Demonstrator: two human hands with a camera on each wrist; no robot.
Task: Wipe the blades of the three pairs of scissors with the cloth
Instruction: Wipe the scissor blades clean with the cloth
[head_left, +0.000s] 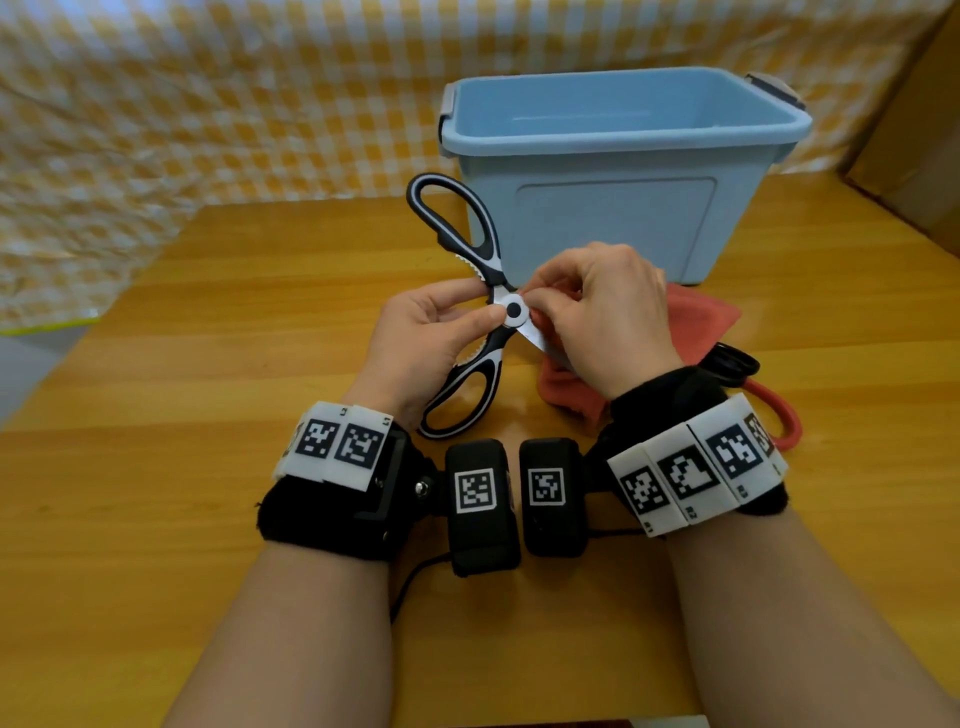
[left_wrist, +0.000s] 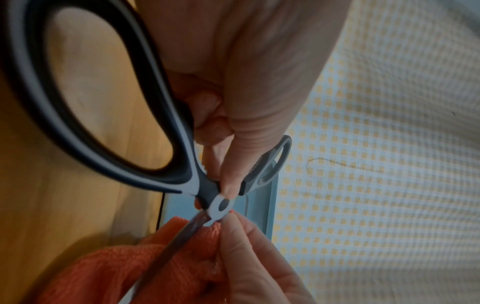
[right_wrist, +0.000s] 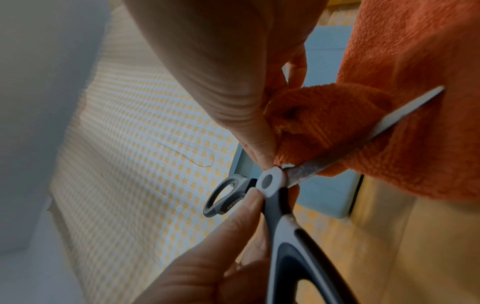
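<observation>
L hand: thumb and fingers pinch black-and-white scissors at pivot, held above table w/ handles spread wide. R hand: fingers curled, pinching orange cloth around one blade just beside pivot. Cloth's loose end lies on table. Blue bin directly behind. Red-handled scissors and black-handled scissors on table by R wrist, partly hidden.

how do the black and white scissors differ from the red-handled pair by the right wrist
The black and white scissors are held up in both hands, handles spread wide; the red-handled pair lies on the table, untouched. The cloth wraps a blade of the first; the second's blades are hidden. Both have looped handles.
</observation>
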